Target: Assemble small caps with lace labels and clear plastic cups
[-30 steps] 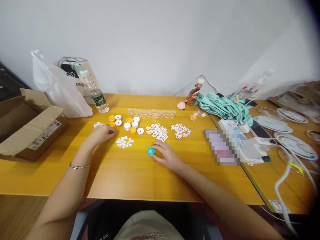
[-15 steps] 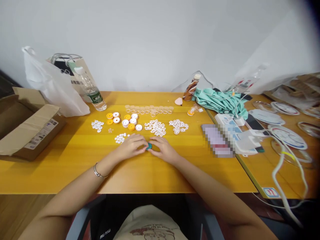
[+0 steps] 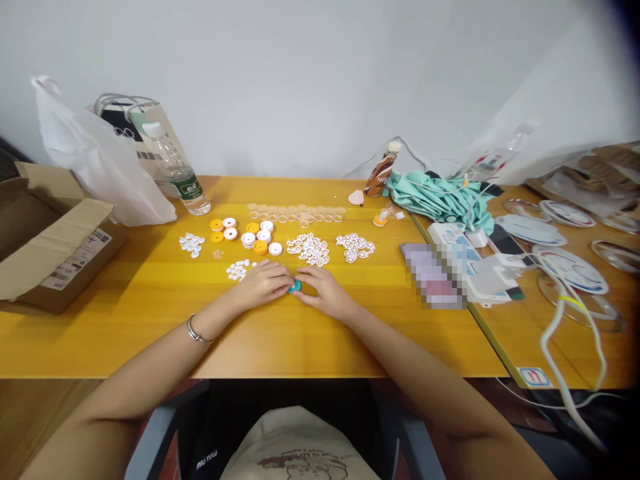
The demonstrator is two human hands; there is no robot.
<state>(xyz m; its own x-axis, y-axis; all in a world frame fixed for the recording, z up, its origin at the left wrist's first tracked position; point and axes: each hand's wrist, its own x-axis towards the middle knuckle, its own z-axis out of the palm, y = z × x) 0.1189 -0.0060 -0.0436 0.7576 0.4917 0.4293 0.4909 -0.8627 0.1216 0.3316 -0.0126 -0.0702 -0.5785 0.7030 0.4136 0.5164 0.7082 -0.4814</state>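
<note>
My left hand [image 3: 263, 283] and my right hand [image 3: 321, 292] meet over a small teal round part [image 3: 295, 287] on the yellow table [image 3: 150, 293]; fingers of both touch it and mostly hide it. Just behind lie small white discs [image 3: 237, 270], orange and white round caps [image 3: 250, 235], white cut-out pieces [image 3: 307, 248] and a second heap of them [image 3: 355, 247]. A row of clear little rings [image 3: 295, 213] runs further back.
An open cardboard box [image 3: 45, 247], a white plastic bag [image 3: 85, 160] and a water bottle [image 3: 175, 173] stand at the left. A brown drink bottle [image 3: 380, 170], teal cloth [image 3: 440, 200], white devices [image 3: 480, 267], cables and round plates [image 3: 570, 267] crowd the right.
My left hand came from the small parts at the left over to the teal part, joining my right hand on it. The view shifted slightly downward.
</note>
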